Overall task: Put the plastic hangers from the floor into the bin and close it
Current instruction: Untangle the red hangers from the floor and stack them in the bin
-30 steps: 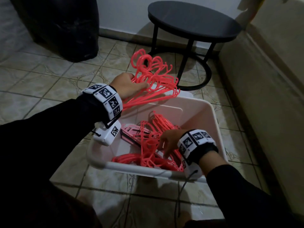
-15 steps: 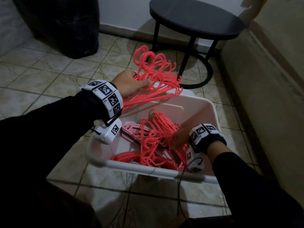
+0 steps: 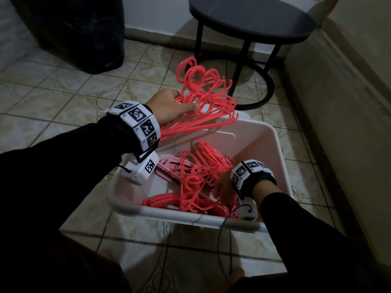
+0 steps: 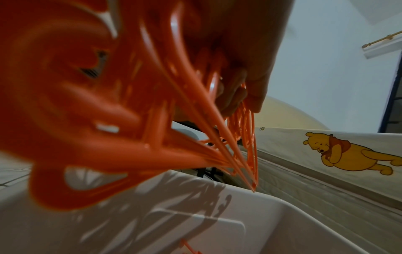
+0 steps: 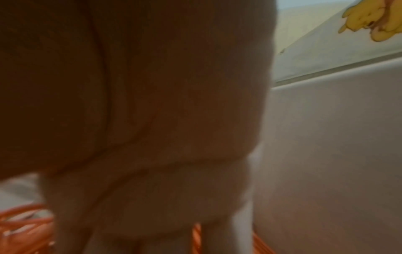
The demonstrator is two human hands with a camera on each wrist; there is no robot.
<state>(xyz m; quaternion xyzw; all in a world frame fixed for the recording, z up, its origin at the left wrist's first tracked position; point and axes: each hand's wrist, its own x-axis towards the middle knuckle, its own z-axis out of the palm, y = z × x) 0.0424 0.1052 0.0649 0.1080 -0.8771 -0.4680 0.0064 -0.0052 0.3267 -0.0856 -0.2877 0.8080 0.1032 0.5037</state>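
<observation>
My left hand [image 3: 169, 106] grips a bundle of coral-red plastic hangers [image 3: 203, 96] above the far left rim of the white bin [image 3: 190, 216], hooks pointing away. In the left wrist view the bundle [image 4: 152, 120] fills the frame, with curled fingers [image 4: 245, 82] round it over the bin's wall [image 4: 195, 214]. More red hangers [image 3: 196, 182] and a few pale pink ones [image 3: 171, 166] lie tangled in the bin. My right hand [image 3: 225, 190] reaches down into the pile near the front right corner. In the right wrist view the hand [image 5: 152, 120] points straight fingers down onto hangers [image 5: 21, 228].
A black round side table [image 3: 249, 20] with a ring base [image 3: 264, 89] stands just beyond the bin. A black bag [image 3: 74, 32] sits at the far left. A pale bed side [image 3: 338, 123] with a cartoon-bear sheet [image 4: 348, 154] runs along the right. No lid shows.
My right hand has slid right and deeper into the pile, toward the bin's front right corner. The left hand keeps its bundle in about the same place.
</observation>
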